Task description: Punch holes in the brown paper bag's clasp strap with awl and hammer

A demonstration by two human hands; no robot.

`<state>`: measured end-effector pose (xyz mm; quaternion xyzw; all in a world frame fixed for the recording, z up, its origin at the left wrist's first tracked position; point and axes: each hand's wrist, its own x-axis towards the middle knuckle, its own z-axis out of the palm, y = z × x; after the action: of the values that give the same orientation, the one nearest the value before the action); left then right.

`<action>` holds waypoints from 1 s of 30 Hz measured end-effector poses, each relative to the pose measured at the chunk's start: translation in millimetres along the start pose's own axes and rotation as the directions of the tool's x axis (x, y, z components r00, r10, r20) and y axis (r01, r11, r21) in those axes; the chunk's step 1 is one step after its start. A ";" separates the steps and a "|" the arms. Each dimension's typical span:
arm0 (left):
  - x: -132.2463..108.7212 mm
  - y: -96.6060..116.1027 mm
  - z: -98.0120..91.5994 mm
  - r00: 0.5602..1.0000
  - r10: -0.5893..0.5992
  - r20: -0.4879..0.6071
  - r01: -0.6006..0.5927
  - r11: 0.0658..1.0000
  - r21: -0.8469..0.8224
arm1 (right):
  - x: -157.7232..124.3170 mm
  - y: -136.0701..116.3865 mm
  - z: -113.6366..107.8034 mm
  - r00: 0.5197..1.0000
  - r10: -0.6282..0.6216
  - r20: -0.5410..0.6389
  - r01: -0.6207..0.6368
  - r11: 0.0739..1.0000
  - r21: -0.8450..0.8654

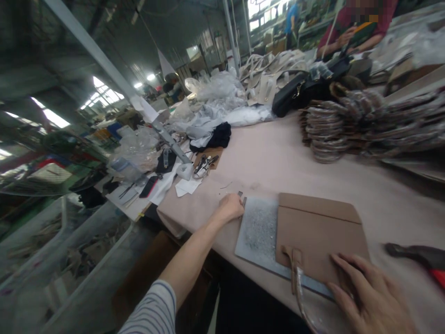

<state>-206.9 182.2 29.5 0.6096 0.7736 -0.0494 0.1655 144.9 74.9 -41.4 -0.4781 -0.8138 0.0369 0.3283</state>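
Item: tan leather bag (320,232), flat, rectangular, smooth matte face, a folded flap band along its far edge; closed, interior not visible. It lies at the near edge of the pale pink worktable (278,157), its left part resting on a grey speckled slab (259,229) that sticks out at the bag's 9 o'clock. Tan handle (295,264), fixed at the bag's 7 o'clock corner, hangs over the table edge; its lower run sits inside a clear plastic sleeve. Right hand (368,297): fingers spread and flat, palm down, pressing the bag's 5 o'clock corner, gripping nothing. Left hand (230,207): fingers curled shut at the slab's 11 o'clock corner, a small metal piece (244,201) showing from the fist and touching the slab edge. Red-and-black-handled tool (417,260) lies on the table at the bag's 3 o'clock, apart from it. At 1 o'clock, a stack of brown handles (347,125), each in clear wrap. At 12 o'clock, a black handbag (295,93), closed, contents unseen, beside loose white bag parts. At 10 o'clock, scissors (205,163) on a brown scrap, white paper (187,186), a black cloth (219,134) and a heap of empty clear plastic bags (219,86). A co-worker's hands (347,35) are busy at the far end.
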 end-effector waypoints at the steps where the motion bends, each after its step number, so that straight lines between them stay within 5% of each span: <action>1: 1.2 0.9 -1.4 1.000 -0.007 0.009 0.007 1.000 0.014 | 1.5 -2.8 -2.4 1.000 -0.006 0.008 0.006 1.000 -0.015; 11: -1.0 10.4 -13.5 0.992 0.090 0.084 -0.098 0.991 0.092 | 0.5 -13.1 -10.8 0.999 0.017 0.041 -0.014 0.998 -0.067; 30: 3.5 16.1 -10.3 0.991 0.049 0.127 -0.068 0.985 0.157 | 4.2 -15.1 -12.8 0.999 -0.002 0.051 0.006 0.997 -0.074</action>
<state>-194.2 192.4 40.1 0.6393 0.7372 -0.1441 0.1645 139.4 66.8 -23.6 -0.4873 -0.8236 0.0182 0.2896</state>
